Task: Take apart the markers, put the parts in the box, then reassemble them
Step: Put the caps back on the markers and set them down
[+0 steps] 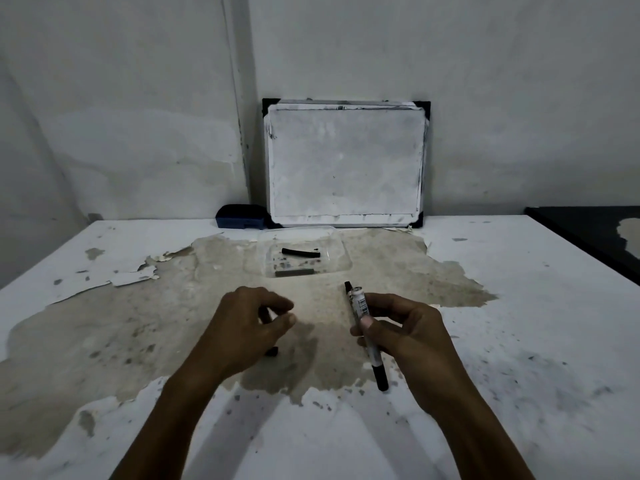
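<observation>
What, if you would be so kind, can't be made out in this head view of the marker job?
- Left hand: curled fingers hide whatever it grips; only a dark bit shows beneath it.
- Marker in the right hand: fingers cover its middle; label print too small to read.
- Clear box: a black piece and a grey piece lie inside; which parts they are is too small to tell.
</observation>
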